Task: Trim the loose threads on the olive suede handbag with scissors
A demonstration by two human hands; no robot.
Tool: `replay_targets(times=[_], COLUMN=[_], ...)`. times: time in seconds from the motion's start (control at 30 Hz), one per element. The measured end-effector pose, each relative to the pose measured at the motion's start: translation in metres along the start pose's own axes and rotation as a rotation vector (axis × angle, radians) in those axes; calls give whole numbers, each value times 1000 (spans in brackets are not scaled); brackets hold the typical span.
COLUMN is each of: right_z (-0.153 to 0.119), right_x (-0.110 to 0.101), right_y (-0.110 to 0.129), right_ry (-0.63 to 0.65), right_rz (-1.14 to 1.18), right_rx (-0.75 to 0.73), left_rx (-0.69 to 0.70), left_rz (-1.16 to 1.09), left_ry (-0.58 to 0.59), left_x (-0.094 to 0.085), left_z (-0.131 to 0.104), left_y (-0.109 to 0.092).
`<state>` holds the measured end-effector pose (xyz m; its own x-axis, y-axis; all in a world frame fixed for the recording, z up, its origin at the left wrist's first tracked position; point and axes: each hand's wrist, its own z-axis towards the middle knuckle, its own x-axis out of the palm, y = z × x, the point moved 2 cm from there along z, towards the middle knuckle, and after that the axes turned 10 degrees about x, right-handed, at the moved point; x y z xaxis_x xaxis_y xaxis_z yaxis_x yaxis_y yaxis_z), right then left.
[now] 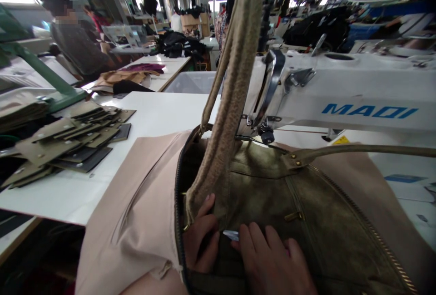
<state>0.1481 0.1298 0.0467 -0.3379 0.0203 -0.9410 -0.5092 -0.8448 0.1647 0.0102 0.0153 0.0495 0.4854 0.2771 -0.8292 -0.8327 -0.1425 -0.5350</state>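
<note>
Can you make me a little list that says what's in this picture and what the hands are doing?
Place: sewing workshop with white tables
Machine: white sewing machine marked MAQI
Main thing: olive suede bag with beige lining
Strap: fuzzy tan strap standing upright
Left hand: pressing on the bag by the strap's base
Right hand: flat on the bag, a small light-coloured piece at its fingertips
Left side: stacked flat cut pieces
Background: a seated person

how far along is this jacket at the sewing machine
Done: the zipper and a snap are already on the olive suede jacket. In hand: left hand and right hand press it flat, a small pale tag between them. Left: the jacket is not yet under the sewing machine needle.
</note>
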Motion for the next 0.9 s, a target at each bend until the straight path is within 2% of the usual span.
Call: replay_targets(times=[0.2, 0.37, 0.9], right_z=[2, 2, -1], right_x=[0, -6, -3], right_y=[-2, -6, -1], right_ry=[22, -66, -15], right_rz=[29, 41, 9], right_rx=[-16, -32, 4], left_rx=[4, 4, -5], left_rz=[-42, -46, -66], left_ry=[-41, -82, -35], left_x=[-1, 0, 0], left_z=[2, 0, 1], left_y=[-1, -4, -2])
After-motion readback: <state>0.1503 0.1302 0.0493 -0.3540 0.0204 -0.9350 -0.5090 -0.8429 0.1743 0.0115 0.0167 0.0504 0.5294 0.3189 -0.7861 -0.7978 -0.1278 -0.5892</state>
